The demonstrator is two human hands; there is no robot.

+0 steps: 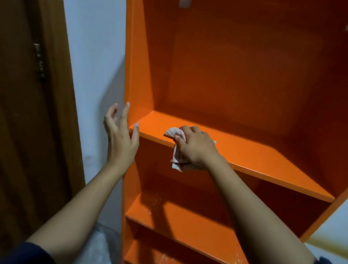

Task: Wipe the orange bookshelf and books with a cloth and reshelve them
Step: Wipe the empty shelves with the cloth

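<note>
The orange bookshelf (238, 85) fills the middle and right of the head view, and no books stand on the shelves I see. My right hand (195, 147) grips a crumpled white cloth with a red check (174, 134) and holds it against the front left part of the upper shelf board (272, 163). Part of the cloth hangs over the board's front edge. My left hand (122, 135) is spread open at the bookshelf's left side panel, fingertips touching its front edge near the board's corner.
A dark brown wooden door (22, 94) with a hinge stands at the left, and a pale wall (94, 59) lies between it and the bookshelf. Lower shelf boards (180, 225) show white dust specks. A clear plastic wrap (96, 250) lies low by the shelf's left foot.
</note>
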